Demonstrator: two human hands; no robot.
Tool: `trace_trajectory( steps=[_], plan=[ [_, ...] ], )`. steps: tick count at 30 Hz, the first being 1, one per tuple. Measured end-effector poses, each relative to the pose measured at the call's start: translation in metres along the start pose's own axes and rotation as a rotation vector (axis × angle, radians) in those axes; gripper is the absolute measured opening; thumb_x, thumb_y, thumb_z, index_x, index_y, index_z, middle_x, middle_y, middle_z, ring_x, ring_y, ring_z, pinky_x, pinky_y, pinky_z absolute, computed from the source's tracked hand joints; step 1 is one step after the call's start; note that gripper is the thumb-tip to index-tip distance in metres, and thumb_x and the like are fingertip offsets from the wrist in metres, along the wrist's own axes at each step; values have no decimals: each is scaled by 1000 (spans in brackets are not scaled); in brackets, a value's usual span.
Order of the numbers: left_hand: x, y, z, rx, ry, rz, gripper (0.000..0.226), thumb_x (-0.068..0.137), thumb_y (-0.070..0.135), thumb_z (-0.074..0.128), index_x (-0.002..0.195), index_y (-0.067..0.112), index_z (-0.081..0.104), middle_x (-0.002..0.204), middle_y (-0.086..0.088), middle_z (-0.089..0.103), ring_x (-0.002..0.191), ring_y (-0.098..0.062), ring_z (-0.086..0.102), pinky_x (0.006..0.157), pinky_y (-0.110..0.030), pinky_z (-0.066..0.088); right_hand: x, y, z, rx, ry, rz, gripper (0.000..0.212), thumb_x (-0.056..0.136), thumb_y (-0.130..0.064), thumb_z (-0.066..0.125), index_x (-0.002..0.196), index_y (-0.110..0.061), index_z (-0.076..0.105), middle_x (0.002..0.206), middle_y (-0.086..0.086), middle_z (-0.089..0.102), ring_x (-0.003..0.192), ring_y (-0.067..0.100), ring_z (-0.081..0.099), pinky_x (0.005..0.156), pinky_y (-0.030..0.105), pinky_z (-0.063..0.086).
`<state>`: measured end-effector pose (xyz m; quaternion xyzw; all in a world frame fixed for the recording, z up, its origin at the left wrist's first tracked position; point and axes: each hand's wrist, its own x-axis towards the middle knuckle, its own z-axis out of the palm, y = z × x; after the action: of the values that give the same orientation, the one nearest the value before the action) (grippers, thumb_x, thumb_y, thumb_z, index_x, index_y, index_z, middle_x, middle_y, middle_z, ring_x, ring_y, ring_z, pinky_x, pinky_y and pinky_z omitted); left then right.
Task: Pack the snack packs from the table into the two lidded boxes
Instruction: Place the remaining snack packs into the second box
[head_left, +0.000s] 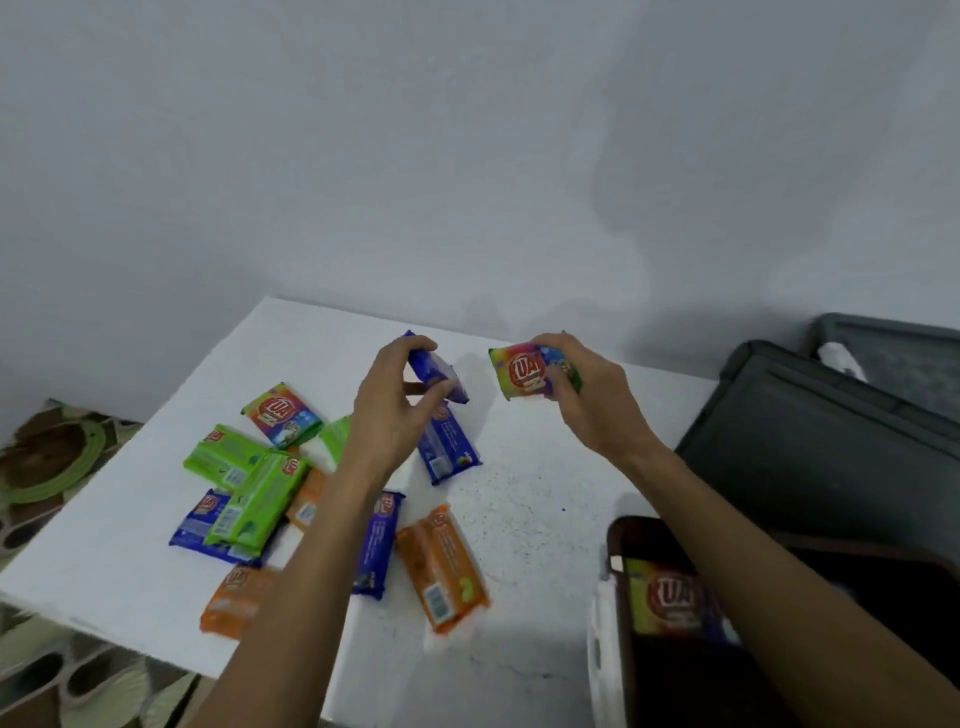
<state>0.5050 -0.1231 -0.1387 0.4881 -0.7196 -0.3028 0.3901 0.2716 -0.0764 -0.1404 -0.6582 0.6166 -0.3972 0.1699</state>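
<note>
**Two packs lifted, one in each hand**

Above the far half of the white tabletop (519, 519), both hands are raised with a snack pack apiece. On the left hand (387, 410) the fingers (415, 345) curl over the top of a blue pack (434, 371) while the thumb presses from below, so the pack is pinched and tilted, clear of the surface. On the right hand (587, 395) the fingers pinch a multicoloured pack (524, 374) by its right end, its red logo facing the camera; it too is held off the tabletop.

Below the left hand, more packs lie scattered: another multicoloured pack (283, 415), two green packs (244, 483) overlapping each other, a blue pack under them (200, 525), a blue pack just beneath the raised one (449, 449), a further blue one partly hidden by the left forearm (379, 545), and orange packs near the front edge (444, 566) (234, 597).

At the lower right, beside the tabletop, stands an open dark box (623, 623) with a multicoloured pack already lying inside it (670, 603). Behind it, further right, sit grey lidded boxes (810, 441); how many is hard to tell.
</note>
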Motion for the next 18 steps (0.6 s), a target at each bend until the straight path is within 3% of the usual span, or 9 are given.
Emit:
trace_trajectory(
  steps=[2, 5, 9, 12, 15, 18],
  plan=[
    [-22, 21, 10, -148, 25, -68, 39, 86, 13, 68, 114, 31, 48, 118, 10, 58, 80, -2, 66, 70, -24, 55, -28, -9, -28, 54, 66, 51, 31, 99, -11, 51, 129, -18, 55, 120, 2, 61, 100, 14, 64, 79, 21, 58],
    [-57, 48, 27, -379, 38, -136, 39, 86, 1, 65, 116, 21, 49, 114, 11, 62, 90, -20, 68, 72, -39, 58, -74, -19, -67, 175, 148, 123, 27, 100, -14, 50, 125, -17, 59, 111, -2, 62, 79, 0, 63, 62, 9, 52],
    [-104, 78, 53, -644, 14, -186, 41, 87, -7, 60, 122, 12, 50, 124, -13, 57, 106, -27, 64, 79, -32, 58, -135, -22, -116, 214, 208, 144, 20, 98, -12, 53, 115, -19, 62, 109, -2, 63, 91, -4, 64, 68, 14, 54],
    [-135, 92, 74, -717, 3, -213, 42, 88, -8, 58, 122, 15, 52, 121, -8, 58, 107, -21, 65, 79, -32, 58, -175, -16, -142, 232, 208, 169, 18, 98, -13, 53, 111, -22, 63, 110, -5, 63, 95, -3, 63, 69, 15, 53],
    [-160, 101, 94, -728, 14, -235, 42, 88, -11, 55, 120, 17, 52, 114, -1, 60, 101, -17, 66, 73, -28, 58, -209, -7, -157, 261, 189, 232, 17, 98, -14, 54, 107, -23, 65, 109, -5, 64, 92, 11, 68, 68, 34, 61],
    [-175, 103, 106, -754, 52, -244, 41, 88, -11, 54, 116, 19, 53, 113, -1, 61, 105, -21, 64, 74, -31, 59, -232, -5, -160, 308, 144, 280, 22, 97, -5, 51, 109, -17, 65, 113, 3, 62, 93, 8, 68, 64, 28, 60]
  ],
)
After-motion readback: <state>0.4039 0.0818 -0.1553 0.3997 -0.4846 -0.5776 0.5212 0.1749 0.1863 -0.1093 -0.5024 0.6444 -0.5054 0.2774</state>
